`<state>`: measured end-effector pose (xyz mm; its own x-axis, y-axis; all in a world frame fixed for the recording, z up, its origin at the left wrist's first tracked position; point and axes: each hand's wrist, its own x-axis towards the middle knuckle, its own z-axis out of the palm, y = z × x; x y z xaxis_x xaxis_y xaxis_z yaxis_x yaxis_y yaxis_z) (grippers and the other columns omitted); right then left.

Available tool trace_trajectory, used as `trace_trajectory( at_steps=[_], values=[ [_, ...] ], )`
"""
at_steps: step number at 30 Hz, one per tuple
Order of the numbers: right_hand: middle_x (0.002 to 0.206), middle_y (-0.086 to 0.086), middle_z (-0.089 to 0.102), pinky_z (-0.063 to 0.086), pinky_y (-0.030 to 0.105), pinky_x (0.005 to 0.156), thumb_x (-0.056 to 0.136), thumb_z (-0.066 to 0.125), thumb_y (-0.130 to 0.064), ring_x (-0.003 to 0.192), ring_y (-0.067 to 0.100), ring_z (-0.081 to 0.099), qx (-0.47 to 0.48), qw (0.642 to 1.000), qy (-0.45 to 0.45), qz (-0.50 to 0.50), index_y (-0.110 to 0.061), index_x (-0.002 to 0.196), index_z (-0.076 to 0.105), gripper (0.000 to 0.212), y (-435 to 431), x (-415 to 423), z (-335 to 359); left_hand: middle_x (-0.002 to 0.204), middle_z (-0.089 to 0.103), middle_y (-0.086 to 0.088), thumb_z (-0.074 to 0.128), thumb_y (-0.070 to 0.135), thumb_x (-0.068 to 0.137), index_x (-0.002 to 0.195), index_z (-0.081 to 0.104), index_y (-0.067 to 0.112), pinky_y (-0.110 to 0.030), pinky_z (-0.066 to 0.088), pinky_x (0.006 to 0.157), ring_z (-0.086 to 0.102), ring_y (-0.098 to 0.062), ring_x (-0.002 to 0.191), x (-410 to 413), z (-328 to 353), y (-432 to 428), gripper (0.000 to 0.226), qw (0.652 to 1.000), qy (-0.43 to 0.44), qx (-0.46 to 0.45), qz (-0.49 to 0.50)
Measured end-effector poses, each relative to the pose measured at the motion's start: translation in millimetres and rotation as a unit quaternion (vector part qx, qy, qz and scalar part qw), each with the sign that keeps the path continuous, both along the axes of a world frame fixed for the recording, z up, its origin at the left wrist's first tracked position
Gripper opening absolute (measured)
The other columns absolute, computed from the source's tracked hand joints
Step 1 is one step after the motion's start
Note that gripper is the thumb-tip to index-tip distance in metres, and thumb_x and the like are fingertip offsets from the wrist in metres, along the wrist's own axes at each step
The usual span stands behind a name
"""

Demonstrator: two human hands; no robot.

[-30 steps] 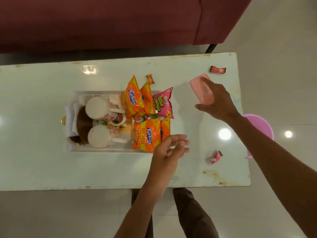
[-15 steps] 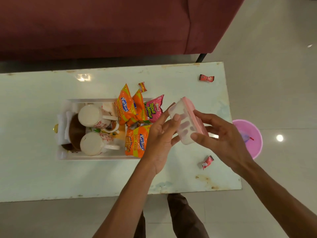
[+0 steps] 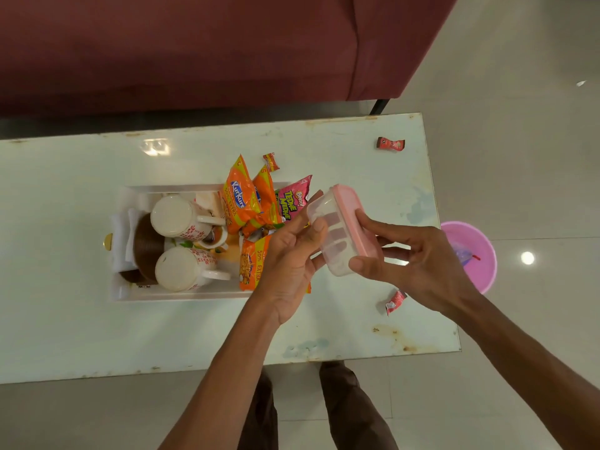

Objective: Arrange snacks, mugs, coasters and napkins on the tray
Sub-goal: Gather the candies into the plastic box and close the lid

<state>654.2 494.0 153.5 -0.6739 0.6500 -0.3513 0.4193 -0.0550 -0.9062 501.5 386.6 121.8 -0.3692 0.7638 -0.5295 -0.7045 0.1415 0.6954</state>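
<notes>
Gripped by both hands: clear container (image 3: 328, 235) with pink lid (image 3: 352, 211), held tilted in the air over the right half of the table (image 3: 65, 319), just past the right end of the tray (image 3: 181, 295). Its clear body is wrapped from the left by the left hand (image 3: 289, 251), with the fingertips pressed on the wall. The lid side is clamped by the right hand (image 3: 418, 258), the thumb pinched against the near corner of the clear body and the fingers seen through the plastic. The lid is turned toward the table's right edge. Contents can't be told.

The tray is set mid-table, long side parallel to the near edge. In its left half, the far mug (image 3: 175, 217) is laid by the far rim and the near mug (image 3: 180, 269) by the near rim, with both handles pointed at the right end. Brown coasters (image 3: 147, 245) and white napkins (image 3: 121, 235) are packed against the left end. Orange snack packets (image 3: 240, 198) and a pink packet (image 3: 292, 199) are piled at the right end, overhanging the far rim. Another orange packet (image 3: 251, 266) at the near right corner is partly hidden by the left hand.

Three red sachets are left on the table: one (image 3: 391, 144) near the far right corner, one (image 3: 395, 302) close to the right edge, and one (image 3: 271, 161) just beyond the tray's far rim. A pink bucket (image 3: 477, 254) is seen on the floor past the right edge, and a maroon sofa (image 3: 194, 43) past the far edge.
</notes>
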Motion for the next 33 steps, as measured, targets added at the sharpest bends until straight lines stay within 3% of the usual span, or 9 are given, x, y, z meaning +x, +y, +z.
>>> trace_trajectory(
  at_steps=[5,8,12,19,24,27,30,33],
  values=[
    [0.118,-0.023,0.067,0.052,0.013,0.079,0.072,0.068,-0.062,0.100,-0.003,0.067,0.009,1.000,-0.007,-0.006,-0.044,0.116,0.065,0.047,5,-16,11,0.122,0.072,-0.004,0.074,0.030,0.073,0.138,0.058,0.015,-0.033,0.059,0.086,0.069,-0.018,0.112,-2,-1,-4,0.069,0.999,-0.010,0.018,0.027],
    [0.134,-0.022,0.058,0.056,0.014,0.078,0.064,0.071,-0.061,0.107,-0.002,0.064,0.042,0.998,-0.028,0.035,-0.043,0.126,0.062,0.065,5,-23,15,0.116,0.074,-0.006,0.079,0.035,0.068,0.120,0.071,0.024,-0.035,0.061,0.080,0.071,-0.021,0.108,-2,-1,-6,0.054,0.996,-0.053,0.032,0.056],
    [0.143,-0.015,0.052,0.052,0.009,0.080,0.056,0.075,-0.059,0.120,0.006,0.058,0.068,0.994,-0.031,0.081,-0.035,0.130,0.059,0.079,7,-25,16,0.114,0.074,-0.009,0.088,0.039,0.060,0.120,0.070,0.020,-0.036,0.062,0.075,0.071,-0.023,0.105,-5,-4,-8,0.065,0.994,-0.078,0.038,0.070],
    [0.140,-0.009,0.057,0.058,0.027,0.087,0.051,0.080,-0.051,0.121,0.008,0.060,0.019,0.998,-0.020,0.058,-0.031,0.119,0.068,0.072,6,-29,13,0.109,0.076,-0.005,0.076,0.032,0.070,0.108,0.078,0.022,-0.033,0.062,0.076,0.072,-0.020,0.102,-14,-5,-8,0.040,0.996,-0.058,0.043,0.061],
    [0.136,-0.006,0.059,0.059,0.026,0.085,0.054,0.080,-0.048,0.121,0.004,0.059,0.012,0.998,0.002,0.063,-0.034,0.111,0.070,0.060,4,-31,13,0.105,0.078,-0.002,0.067,0.027,0.074,0.103,0.080,0.025,-0.031,0.062,0.075,0.074,-0.018,0.099,-16,-6,-13,0.032,0.995,-0.066,0.056,0.058],
    [0.133,-0.006,0.062,0.059,0.031,0.086,0.059,0.079,-0.042,0.124,-0.001,0.055,-0.027,0.998,0.021,0.054,-0.025,0.112,0.071,0.056,4,-32,16,0.101,0.079,0.000,0.062,0.024,0.075,0.096,0.082,0.027,-0.031,0.063,0.073,0.076,-0.017,0.095,-18,-5,-15,0.029,0.993,-0.078,0.061,0.058],
    [0.139,-0.010,0.057,0.059,0.033,0.086,0.061,0.081,-0.041,0.121,0.001,0.059,-0.009,0.999,0.013,0.050,-0.030,0.120,0.068,0.062,4,-30,16,0.105,0.078,-0.002,0.066,0.025,0.073,0.104,0.079,0.025,-0.031,0.063,0.074,0.075,-0.018,0.099,-21,-2,-12,0.034,0.995,-0.064,0.064,0.045],
    [0.136,-0.007,0.061,0.060,0.040,0.083,0.067,0.085,-0.036,0.112,0.017,0.067,-0.016,0.999,0.031,0.033,-0.028,0.130,0.063,0.068,8,-29,17,0.120,0.073,-0.008,0.069,0.026,0.075,0.133,0.060,0.015,-0.040,0.061,0.088,0.071,-0.027,0.110,-28,1,-8,0.059,0.995,-0.067,0.069,0.039]
  ],
)
